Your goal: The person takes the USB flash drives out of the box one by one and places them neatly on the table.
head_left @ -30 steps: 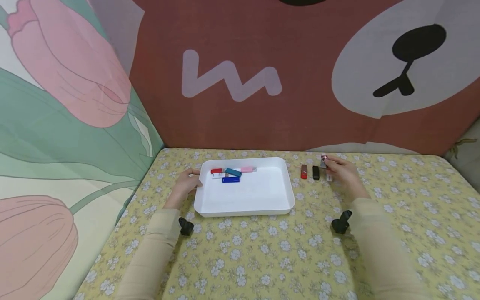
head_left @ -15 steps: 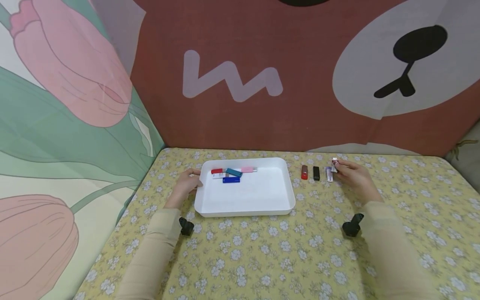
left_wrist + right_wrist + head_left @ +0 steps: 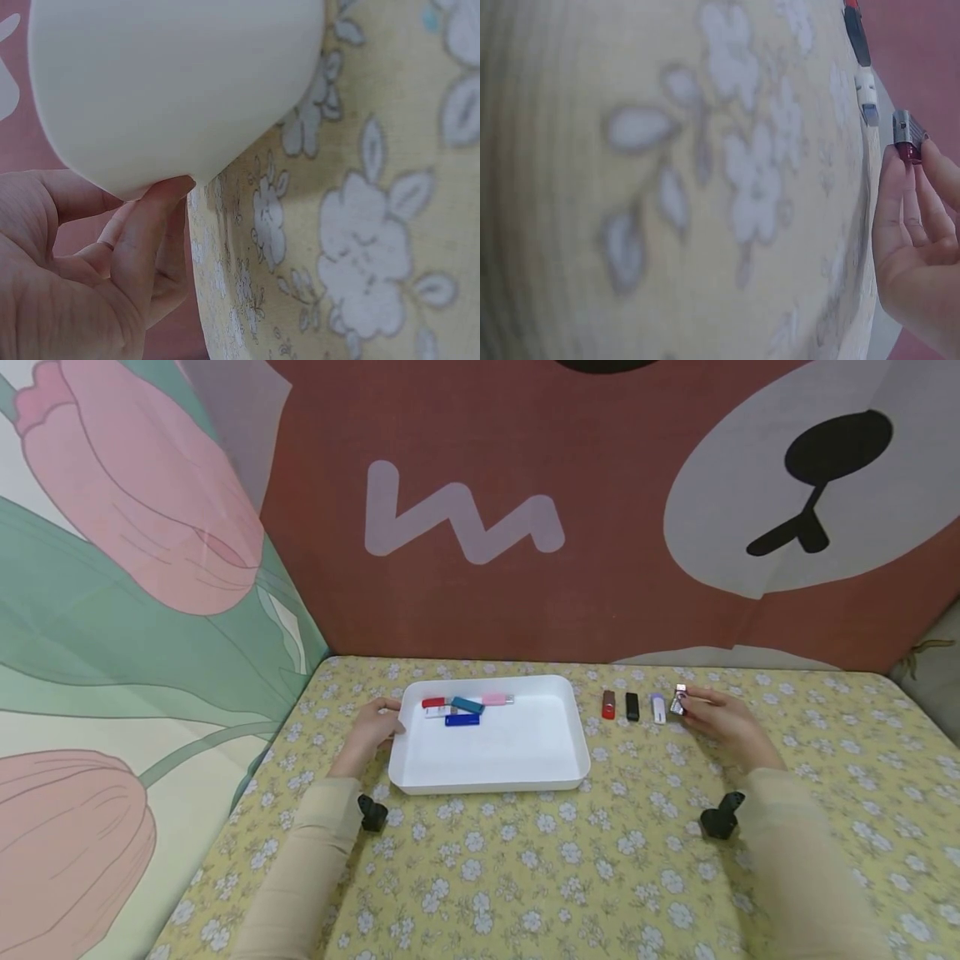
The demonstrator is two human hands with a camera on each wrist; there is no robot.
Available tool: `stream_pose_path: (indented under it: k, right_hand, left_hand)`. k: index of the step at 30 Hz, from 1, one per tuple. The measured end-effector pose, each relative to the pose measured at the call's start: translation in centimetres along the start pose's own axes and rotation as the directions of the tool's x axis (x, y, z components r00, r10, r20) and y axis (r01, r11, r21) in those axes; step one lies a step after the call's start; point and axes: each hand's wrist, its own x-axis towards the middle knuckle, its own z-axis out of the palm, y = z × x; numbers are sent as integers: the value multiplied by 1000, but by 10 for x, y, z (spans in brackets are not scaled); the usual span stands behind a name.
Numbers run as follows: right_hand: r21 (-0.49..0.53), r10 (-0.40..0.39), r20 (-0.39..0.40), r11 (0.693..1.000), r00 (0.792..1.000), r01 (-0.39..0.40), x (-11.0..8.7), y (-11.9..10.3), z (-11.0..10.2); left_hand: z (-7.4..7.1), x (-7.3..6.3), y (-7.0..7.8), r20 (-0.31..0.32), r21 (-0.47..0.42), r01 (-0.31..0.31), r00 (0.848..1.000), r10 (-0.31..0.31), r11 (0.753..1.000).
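Observation:
My left hand (image 3: 372,727) pinches the left edge of a white tray (image 3: 495,764); the left wrist view shows thumb and fingers on the tray's rim (image 3: 127,187). In the tray's far left part lie several USB flash drives: a blue one (image 3: 462,720), a teal one (image 3: 468,704), a pink one (image 3: 495,699) and a red and white one (image 3: 433,702). Between thumb and fingertips, my right hand (image 3: 723,718) holds a USB flash drive (image 3: 907,135) with a silver metal cover and dark red body. It is right beside a white and lilac flash drive (image 3: 657,708).
A black flash drive (image 3: 632,707) and a red one (image 3: 608,704) lie in a row right of the tray. Yellow floral cloth (image 3: 525,877) covers the table. A brown printed wall hanging (image 3: 480,610) stands along the table's far edge.
My right hand has carried the silver and dark red flash drive rightward and slightly nearer, past the white and lilac one, which shows fully now. The left hand and tray stay put.

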Motion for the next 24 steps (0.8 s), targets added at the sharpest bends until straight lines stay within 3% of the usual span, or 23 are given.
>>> stream_pose_path:
  k: [6, 24]
  right_hand:
    - [-117, 42, -4, 992, 999, -42, -1, 1, -5]
    - [-181, 36, 4, 983, 999, -35, -5, 0, -12]
  left_hand:
    - [0, 2, -2, 2, -3, -1, 1000, 2, 1000]
    - [0, 1, -3, 8, -1, -21, 1000, 21, 1000]
